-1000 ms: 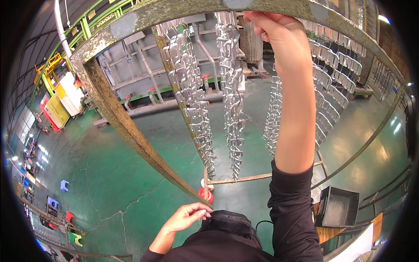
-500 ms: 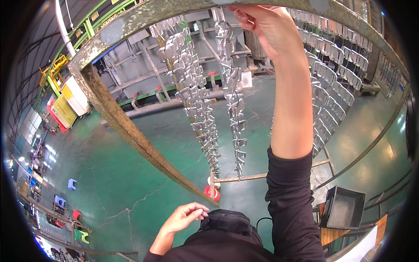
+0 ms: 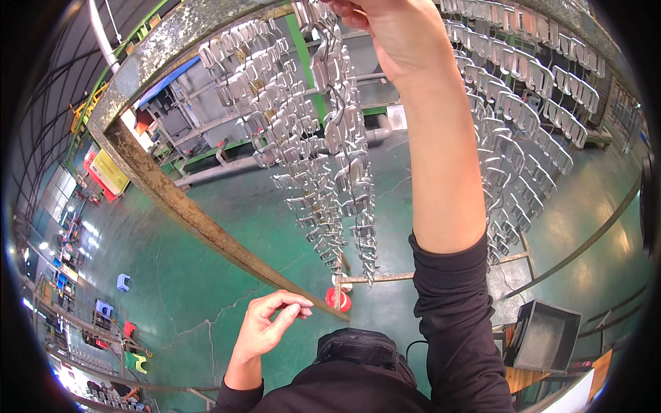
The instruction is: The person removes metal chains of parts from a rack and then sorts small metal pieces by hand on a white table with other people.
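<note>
My right hand [image 3: 392, 38] is raised at the upper edge of the view. Its curled fingers are at the top of a hanging strand of bent silvery metal pieces [image 3: 337, 127]; the fingertips are partly cut off by the picture edge. To the left hangs a thicker bunch of similar metal pieces [image 3: 265, 117]. More rows of looped metal pieces [image 3: 513, 113] hang to the right of my forearm. A worn metal frame [image 3: 182, 206] surrounds them. My left hand [image 3: 265, 327] is low in front of me, thumb and fingers drawn together, with nothing visible in them.
A lower frame bar [image 3: 379, 279] crosses beneath the strands, near a red round object [image 3: 337, 299]. A dark bin [image 3: 544, 337] stands at lower right. Grey tanks and pipes [image 3: 234, 165] line the back. Small stools [image 3: 124, 282] stand on the green floor at left.
The view has shifted, so the frame and strands appear farther left and larger. My right hand stays high at the strand top. My left hand has moved slightly left and up.
</note>
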